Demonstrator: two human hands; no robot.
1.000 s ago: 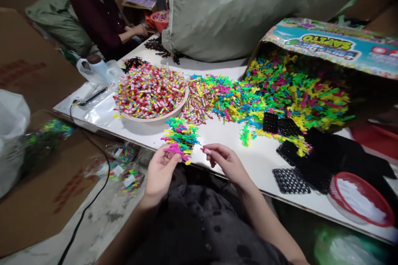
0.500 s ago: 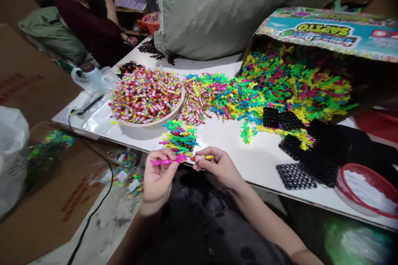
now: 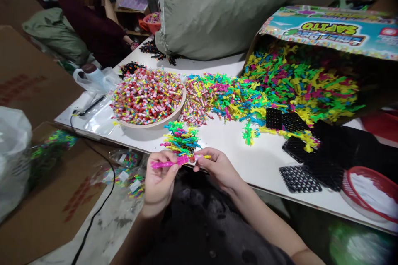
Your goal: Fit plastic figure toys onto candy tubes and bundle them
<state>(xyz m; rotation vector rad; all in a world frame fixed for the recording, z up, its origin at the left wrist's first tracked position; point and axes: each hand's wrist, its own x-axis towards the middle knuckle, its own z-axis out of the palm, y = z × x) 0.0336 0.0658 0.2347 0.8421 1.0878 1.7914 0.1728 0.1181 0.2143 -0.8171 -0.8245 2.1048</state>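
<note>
My left hand (image 3: 160, 184) pinches a bright pink plastic toy piece (image 3: 183, 160), its wide end turned to the right. Between the fingertips of my right hand (image 3: 223, 170) is a small tube (image 3: 199, 157), red at one end, pale in the middle and yellow at the other. The tube's red end is at the pink piece's wide end; whether it has gone inside I cannot tell. Just beyond my hands, a cluster of colourful plastic figures (image 3: 181, 138) stands in what looks like a black tray. Behind it is a round bowl (image 3: 178, 112) heaped with similar tubes.
Loose figures (image 3: 230, 91) spread from an open printed box (image 3: 329, 39) at the right. Black perforated trays (image 3: 300, 179) and a red basket (image 3: 351, 188) lie at the table's right. A large grey-green sack (image 3: 211, 16) stands behind. Another person (image 3: 90, 25) sits far left.
The tube in my right hand has moved left, closing the gap to the pink piece. The view has shifted slightly. The other person's lower hand has shifted a little.
</note>
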